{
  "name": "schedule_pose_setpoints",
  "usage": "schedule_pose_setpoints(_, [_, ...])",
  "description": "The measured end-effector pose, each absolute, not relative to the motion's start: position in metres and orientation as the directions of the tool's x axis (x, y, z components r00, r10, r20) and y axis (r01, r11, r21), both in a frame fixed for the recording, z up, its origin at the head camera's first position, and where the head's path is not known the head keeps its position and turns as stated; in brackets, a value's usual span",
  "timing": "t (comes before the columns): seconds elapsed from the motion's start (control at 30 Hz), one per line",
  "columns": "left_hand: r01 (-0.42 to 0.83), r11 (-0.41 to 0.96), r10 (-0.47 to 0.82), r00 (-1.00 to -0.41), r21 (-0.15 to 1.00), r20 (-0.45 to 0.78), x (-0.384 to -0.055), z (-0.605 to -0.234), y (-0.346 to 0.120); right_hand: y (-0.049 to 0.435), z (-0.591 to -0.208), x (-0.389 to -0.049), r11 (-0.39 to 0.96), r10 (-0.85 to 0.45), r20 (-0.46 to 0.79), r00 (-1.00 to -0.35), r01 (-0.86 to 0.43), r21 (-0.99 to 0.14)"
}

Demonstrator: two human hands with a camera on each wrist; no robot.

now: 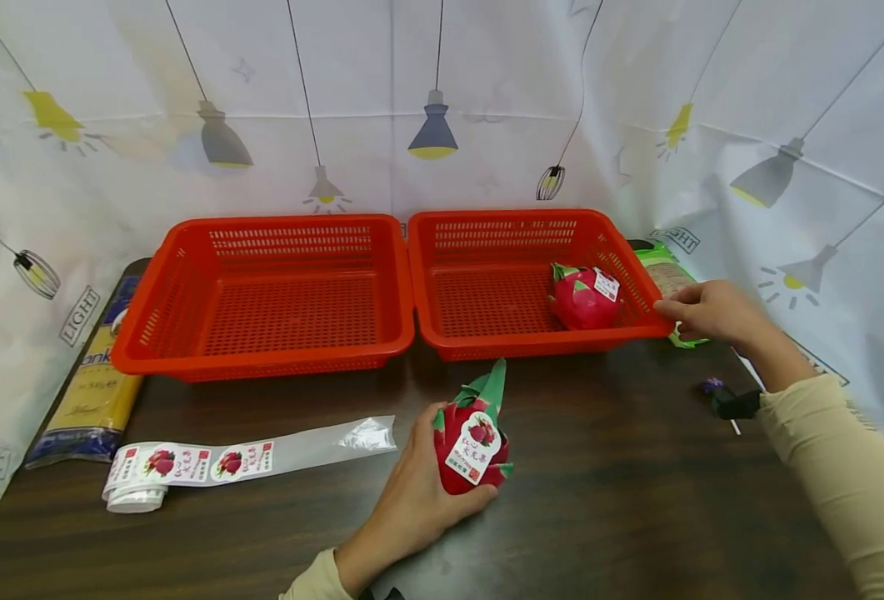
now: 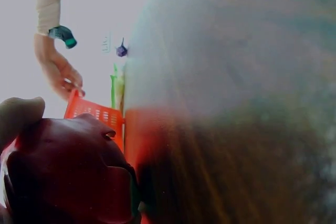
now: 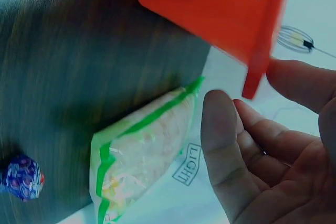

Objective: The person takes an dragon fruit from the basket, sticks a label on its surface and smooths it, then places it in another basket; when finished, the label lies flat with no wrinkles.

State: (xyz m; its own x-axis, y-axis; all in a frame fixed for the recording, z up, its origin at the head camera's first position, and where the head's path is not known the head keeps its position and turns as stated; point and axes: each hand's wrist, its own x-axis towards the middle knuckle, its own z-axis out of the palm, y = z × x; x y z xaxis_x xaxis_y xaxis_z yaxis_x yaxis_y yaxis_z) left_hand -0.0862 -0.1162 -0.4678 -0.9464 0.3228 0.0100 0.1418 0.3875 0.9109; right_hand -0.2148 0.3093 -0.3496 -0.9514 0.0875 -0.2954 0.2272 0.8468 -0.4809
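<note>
My left hand point(image 1: 419, 487) grips a dragon fruit point(image 1: 452, 450) above the table's front middle; a white oval-and-square label on it faces up. That fruit point(image 2: 68, 177) looms large and dark in the left wrist view. At the front right corner of the right red basket point(image 1: 512, 340), my right hand point(image 1: 711, 312) holds the rim, the thumb on one side and curled fingers on the other, as the right wrist view shows. Inside this basket, toward its right side, lies another labelled dragon fruit point(image 1: 580, 304).
A second red basket point(image 1: 262, 362) stands on the left, touching the first. A label roll point(image 1: 137, 483) lies front left, its strip stretched rightward. Beside the baskets lie a yellow-blue packet point(image 1: 89, 400) and a green-edged packet point(image 3: 147, 150). A purple-wrapped lollipop point(image 3: 23, 177) lies at right.
</note>
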Motion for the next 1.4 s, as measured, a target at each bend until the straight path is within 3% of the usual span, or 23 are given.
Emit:
schedule_pose_setpoints(0.43, [0.157, 0.391, 0.387, -0.922, 0.907, -0.007, -0.071, -0.456, -0.128, 0.303, -0.352, -0.22, 0.876, 0.091, -0.305, -0.948, 0.222, -0.428])
schedule_pose_setpoints(0.67, [0.136, 0.368, 0.419, -0.907, 0.92, -0.034, -0.057, -0.416, -0.139, 0.306, -0.35, -0.219, 0.88, 0.086, -0.303, -0.949, 0.215, -0.423])
schedule_pose_setpoints(0.83, [0.153, 0.28, 0.463, -0.886, 0.948, 0.006, -0.061, -0.384, -0.143, 0.305, -0.35, -0.218, 0.877, 0.079, -0.308, -0.948, 0.213, -0.431])
schedule_pose_setpoints(1.03, [0.214, 0.219, 0.434, -0.895, 0.952, 0.101, -0.089, -0.352, -0.133, 0.306, -0.352, -0.218, 0.865, 0.071, -0.314, -0.947, 0.215, -0.454])
schedule_pose_setpoints(1.23, [0.263, 0.229, 0.399, -0.904, 0.937, 0.156, -0.142, -0.33, -0.109, 0.309, -0.354, -0.219, 0.863, 0.069, -0.313, -0.947, 0.214, -0.458])
schedule_pose_setpoints(1.4, [0.214, 0.298, 0.33, -0.938, 0.93, 0.109, -0.192, -0.331, -0.079, 0.308, -0.353, -0.219, 0.859, 0.058, -0.313, -0.948, 0.207, -0.468])
